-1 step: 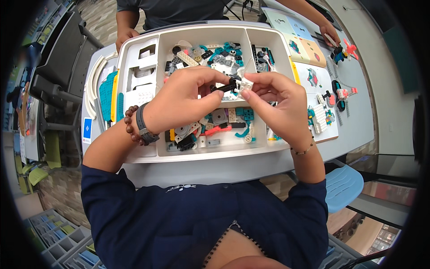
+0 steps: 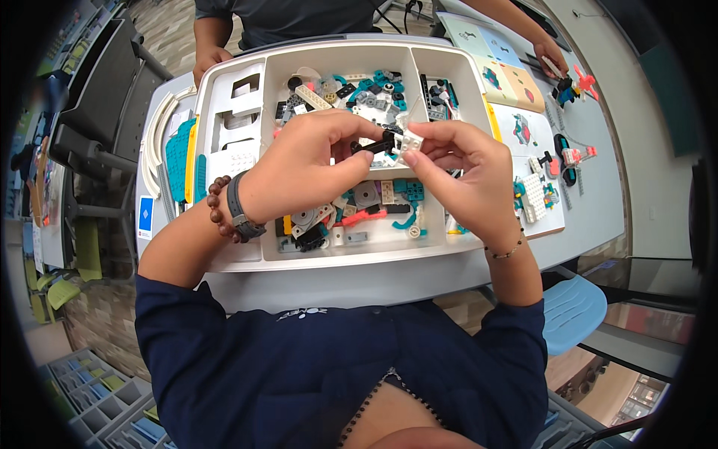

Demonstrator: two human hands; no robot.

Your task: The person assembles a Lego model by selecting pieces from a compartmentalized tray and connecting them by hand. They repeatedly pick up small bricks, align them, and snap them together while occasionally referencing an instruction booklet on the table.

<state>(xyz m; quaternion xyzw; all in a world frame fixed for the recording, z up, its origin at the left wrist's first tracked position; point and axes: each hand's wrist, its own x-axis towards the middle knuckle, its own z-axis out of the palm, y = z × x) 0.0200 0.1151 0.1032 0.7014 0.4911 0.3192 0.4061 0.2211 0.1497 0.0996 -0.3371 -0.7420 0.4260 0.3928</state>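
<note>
Above the middle of a white sorting tray (image 2: 351,258), my left hand (image 2: 307,161) pinches a black building piece (image 2: 376,145) between thumb and fingertips. My right hand (image 2: 467,165) grips a small white studded brick (image 2: 410,144) with thumb and forefinger. The black piece's right end meets the white brick; whether they are joined cannot be told. Beneath my hands, the tray's far compartment holds loose teal, grey, black and white pieces (image 2: 366,93). A nearer compartment holds white pieces, a coral-red piece (image 2: 364,216) and several others, partly hidden by my left hand.
Across the table a person's hand (image 2: 553,63) holds pieces at the far right. An open instruction booklet (image 2: 501,78) lies beside the tray, with part-built models (image 2: 535,198) nearer me. Teal plates (image 2: 179,161) and white curved pieces (image 2: 153,138) flank the tray's left. A blue chair (image 2: 574,314) stands lower right.
</note>
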